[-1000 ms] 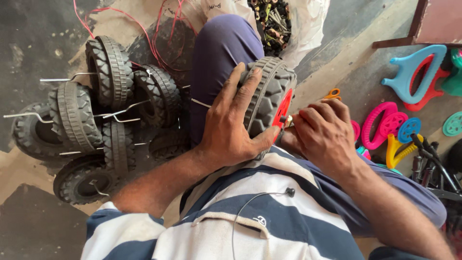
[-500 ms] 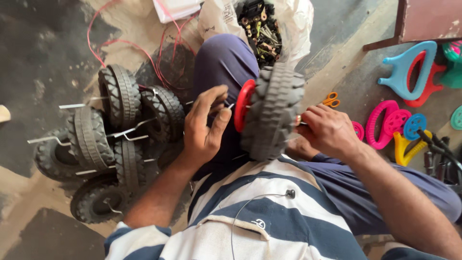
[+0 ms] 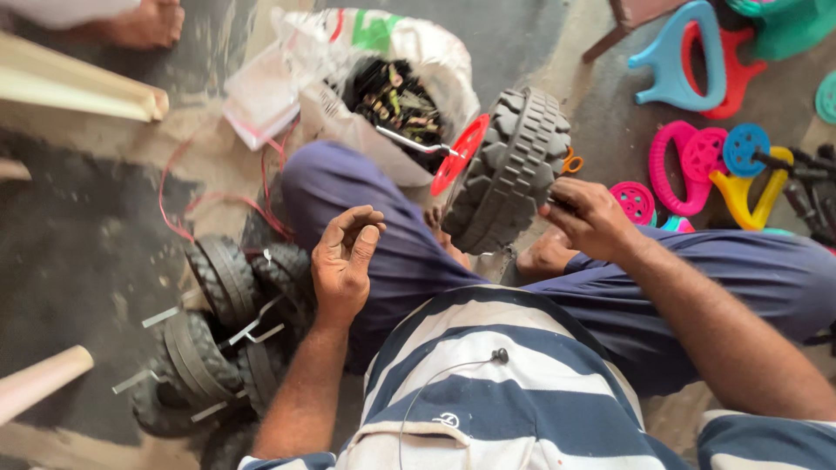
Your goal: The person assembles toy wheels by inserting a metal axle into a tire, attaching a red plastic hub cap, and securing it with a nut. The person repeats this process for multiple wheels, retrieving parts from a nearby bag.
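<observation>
Wheel [image 3: 509,174], black with a red hub and a metal axle pointing up-left toward the sack [image 3: 383,52], stands on edge over the knee, gripped at its right tread by the right hand [image 3: 592,218], while the left hand [image 3: 344,261] hovers loosely curled and empty, down-left of it.

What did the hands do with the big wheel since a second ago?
The left hand let go of the wheel and now hangs open over the lap, fingers loosely curled. The right hand alone holds the wheel, lifted and tipped so its red hub and metal axle point toward the bag. The pile of wheels on the floor stayed put.
</observation>
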